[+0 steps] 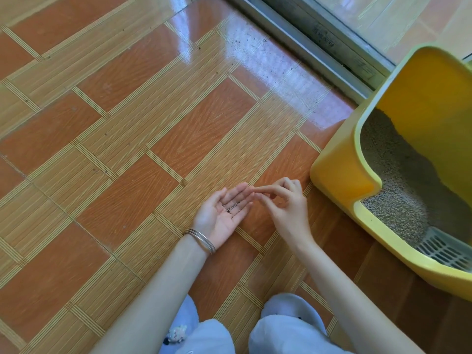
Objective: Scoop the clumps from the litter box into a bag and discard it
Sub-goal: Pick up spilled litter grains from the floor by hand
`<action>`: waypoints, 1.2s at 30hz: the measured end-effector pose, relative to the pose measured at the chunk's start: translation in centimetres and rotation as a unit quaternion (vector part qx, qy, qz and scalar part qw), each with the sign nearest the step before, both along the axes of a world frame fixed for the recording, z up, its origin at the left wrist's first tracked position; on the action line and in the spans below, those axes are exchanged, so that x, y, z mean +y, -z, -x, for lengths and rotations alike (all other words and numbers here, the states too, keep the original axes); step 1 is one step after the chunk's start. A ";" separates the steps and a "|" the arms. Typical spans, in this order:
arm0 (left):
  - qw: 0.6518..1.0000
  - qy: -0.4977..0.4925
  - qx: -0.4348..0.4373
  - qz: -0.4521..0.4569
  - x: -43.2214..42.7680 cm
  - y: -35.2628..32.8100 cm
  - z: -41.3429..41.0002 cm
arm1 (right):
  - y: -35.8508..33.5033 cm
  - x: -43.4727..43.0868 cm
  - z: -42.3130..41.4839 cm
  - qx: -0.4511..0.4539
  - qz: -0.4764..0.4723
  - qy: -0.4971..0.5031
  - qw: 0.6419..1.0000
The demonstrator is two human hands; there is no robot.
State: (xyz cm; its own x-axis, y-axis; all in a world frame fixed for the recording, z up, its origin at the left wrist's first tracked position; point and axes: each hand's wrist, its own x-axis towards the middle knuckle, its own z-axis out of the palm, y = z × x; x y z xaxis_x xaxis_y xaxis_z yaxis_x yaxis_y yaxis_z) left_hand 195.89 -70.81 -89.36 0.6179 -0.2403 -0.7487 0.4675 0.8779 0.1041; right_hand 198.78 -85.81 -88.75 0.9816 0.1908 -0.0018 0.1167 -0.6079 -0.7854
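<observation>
The left hand (224, 213) lies open, palm up, cupping a few loose grains (232, 207). The right hand (286, 203) reaches its forefinger to the left fingertips with its other fingers curled; whether it pinches a grain I cannot tell. The litter box (339, 180) stands just right of the right hand, and its litter (398, 180) slopes down to a slotted scoop (444, 249) at the near end. The grains look light and apt to roll, so a cupped palm suits them. Clumps would likely crumble under fingers and are better lifted on the scoop. Its handle is out of view, and no bag shows.
</observation>
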 end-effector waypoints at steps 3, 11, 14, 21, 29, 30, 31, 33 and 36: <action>1.000 -0.016 -0.008 0.000 1.0 0.2 0.1 | 0.4 -1.4 -0.8 0.013 -0.004 0.051 0.999; 0.999 -0.039 -0.015 -0.006 2.7 0.5 0.9 | 2.1 -4.4 0.1 0.077 0.017 0.103 0.992; 0.999 -0.037 -0.015 -0.008 2.5 0.6 1.0 | 2.1 -5.1 0.4 0.077 0.034 0.114 0.990; 1.000 -0.013 -0.007 0.003 1.2 0.6 0.8 | 2.7 -5.4 1.4 0.077 0.067 0.108 0.989; 1.000 0.015 0.000 -0.011 0.2 0.3 0.8 | 3.2 -3.2 0.6 -0.001 0.100 0.044 0.994; 1.000 0.015 0.000 -0.011 0.3 0.3 0.9 | 3.1 -3.1 0.5 -0.002 0.092 0.043 0.995; 1.000 0.014 0.000 -0.011 0.4 0.3 1.0 | 3.0 -3.2 0.6 -0.001 0.081 0.049 0.996; 1.000 0.008 -0.003 -0.007 0.7 0.4 1.1 | 2.8 -3.8 0.8 0.008 0.060 0.076 0.995; 1.000 0.000 -0.004 -0.003 1.0 0.7 1.1 | 2.5 -5.0 1.2 0.046 0.051 0.117 0.991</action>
